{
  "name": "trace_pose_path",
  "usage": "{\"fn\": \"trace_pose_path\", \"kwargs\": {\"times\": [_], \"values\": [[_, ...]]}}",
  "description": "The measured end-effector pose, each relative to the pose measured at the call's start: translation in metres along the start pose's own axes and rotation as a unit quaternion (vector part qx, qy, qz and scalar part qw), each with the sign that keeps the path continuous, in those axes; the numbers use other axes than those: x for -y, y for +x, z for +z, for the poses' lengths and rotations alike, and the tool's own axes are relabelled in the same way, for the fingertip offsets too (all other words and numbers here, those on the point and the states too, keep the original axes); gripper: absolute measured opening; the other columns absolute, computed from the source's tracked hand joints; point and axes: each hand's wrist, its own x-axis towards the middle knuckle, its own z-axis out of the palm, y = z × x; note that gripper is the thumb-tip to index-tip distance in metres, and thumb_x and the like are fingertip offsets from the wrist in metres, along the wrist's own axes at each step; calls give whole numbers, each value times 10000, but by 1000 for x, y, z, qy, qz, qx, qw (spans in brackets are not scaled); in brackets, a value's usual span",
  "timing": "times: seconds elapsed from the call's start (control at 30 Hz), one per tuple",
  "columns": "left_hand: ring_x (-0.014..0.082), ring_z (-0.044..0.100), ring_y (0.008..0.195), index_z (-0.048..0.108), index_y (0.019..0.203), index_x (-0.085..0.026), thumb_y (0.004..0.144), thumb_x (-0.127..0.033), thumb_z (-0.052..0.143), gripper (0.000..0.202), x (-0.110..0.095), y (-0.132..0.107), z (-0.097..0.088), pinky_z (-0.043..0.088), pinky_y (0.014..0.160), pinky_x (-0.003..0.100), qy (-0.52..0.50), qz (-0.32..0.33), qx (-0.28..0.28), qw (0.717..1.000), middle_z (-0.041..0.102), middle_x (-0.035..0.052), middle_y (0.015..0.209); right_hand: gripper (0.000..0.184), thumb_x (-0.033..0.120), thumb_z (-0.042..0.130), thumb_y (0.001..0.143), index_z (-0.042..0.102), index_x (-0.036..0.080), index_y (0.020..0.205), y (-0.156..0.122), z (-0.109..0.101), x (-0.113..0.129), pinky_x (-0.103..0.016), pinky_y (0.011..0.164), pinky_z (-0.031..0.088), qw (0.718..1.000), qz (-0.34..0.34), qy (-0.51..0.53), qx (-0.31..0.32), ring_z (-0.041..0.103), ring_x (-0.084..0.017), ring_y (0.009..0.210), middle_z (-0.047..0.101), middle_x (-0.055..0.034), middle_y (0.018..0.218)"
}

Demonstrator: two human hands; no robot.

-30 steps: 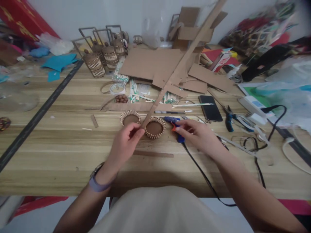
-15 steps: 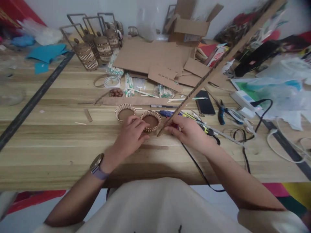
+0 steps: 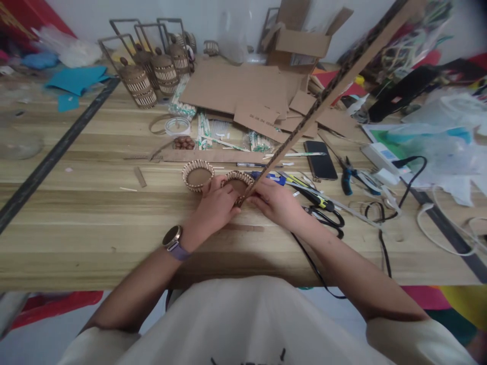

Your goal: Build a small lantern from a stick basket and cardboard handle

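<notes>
My right hand [image 3: 276,200] pinches the lower end of a long cardboard strip [image 3: 304,124], which slants up to the top right. The strip's end meets the near right side of a small round basket-like ring [image 3: 238,178] with a brown base and a striped stick wall. My left hand [image 3: 218,205] is closed on the near left side of that ring, its fingers over the rim. Just left stands a second, similar ring [image 3: 198,176], touching or almost touching my left fingers. A short brown strip [image 3: 243,228] lies on the wood below my hands.
Beyond my right hand lie a black phone [image 3: 320,160], pliers [image 3: 355,177], scissors [image 3: 327,218] and a yellow-black cutter [image 3: 310,192]. Cardboard sheets [image 3: 236,86] lie at the back. Several striped lanterns [image 3: 139,86] stand back left, near a tape roll [image 3: 177,125].
My right hand has moved left, bringing the strip's end against the ring. My left hand has shifted right and closed on the ring's near side.
</notes>
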Motion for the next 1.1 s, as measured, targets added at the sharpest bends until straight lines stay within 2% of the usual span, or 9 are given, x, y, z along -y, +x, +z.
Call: {"fn": "trace_pose_path", "kwargs": {"times": [0.3, 0.67, 0.87, 1.1], "values": [[418, 409, 1317, 717, 930, -169, 870, -301, 737, 146, -7, 5, -2, 357, 1030, 583, 46, -21, 20, 999, 687, 124, 1060, 176, 177, 492, 966, 665, 146, 966, 5, 0, -2, -382, 806, 512, 1000, -9, -26, 10, 625, -284, 939, 667, -155, 973], [420, 407, 1313, 747, 881, -154, 870, -354, 758, 201, -8, 6, 5, 329, 1037, 593, 44, -44, -5, 998, 690, 119, 1037, 131, 193, 524, 957, 652, 192, 928, 6, 7, -7, -375, 803, 466, 1000, -6, -22, -4, 598, -280, 947, 658, -125, 975], [417, 398, 1325, 741, 886, -180, 849, -322, 781, 152, -8, 6, 11, 316, 1050, 597, 45, -47, -34, 997, 690, 110, 1037, 129, 204, 524, 962, 648, 188, 928, 7, 8, -9, -369, 808, 451, 1000, -4, -24, 0, 592, -279, 953, 652, -125, 979], [401, 424, 1317, 734, 946, -174, 836, -276, 796, 163, -6, 6, 18, 360, 1052, 584, 52, -37, -58, 996, 680, 100, 1042, 120, 193, 526, 957, 640, 189, 921, 8, 7, -9, -356, 800, 449, 1000, -3, -20, 5, 597, -270, 957, 652, -118, 978]]}}
